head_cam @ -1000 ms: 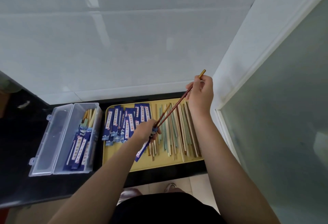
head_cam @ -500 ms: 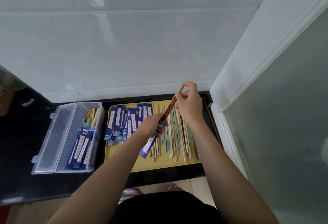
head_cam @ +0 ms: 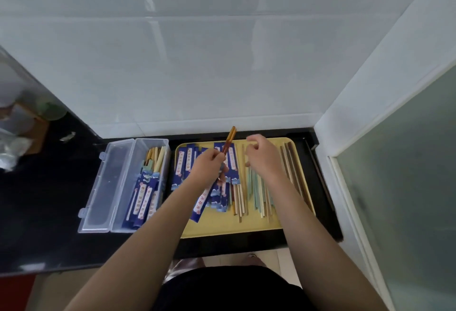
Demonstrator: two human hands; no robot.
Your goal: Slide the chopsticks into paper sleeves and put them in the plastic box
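Observation:
My left hand (head_cam: 206, 166) grips a blue paper sleeve (head_cam: 200, 206) with a reddish-brown chopstick pair (head_cam: 230, 139) sticking out of its top, held over the yellow tray (head_cam: 222, 226). My right hand (head_cam: 262, 157) hovers just to the right, fingers loosely curled, holding nothing. Blue sleeves (head_cam: 182, 162) lie on the tray's left half and loose chopsticks (head_cam: 256, 192) in green, tan and brown on its right half. The clear plastic box (head_cam: 118, 185) stands open left of the tray and holds several sleeved chopsticks (head_cam: 145, 194).
The tray and box sit on a black counter (head_cam: 49, 212) against a white tiled wall (head_cam: 197, 64). A frosted glass door (head_cam: 407, 162) stands close on the right. Blurred items (head_cam: 22, 123) lie at the counter's far left.
The chopstick pair has slid deeper into the sleeve. My right hand has let go of its top end and moved down to the right. My left hand has shifted slightly left.

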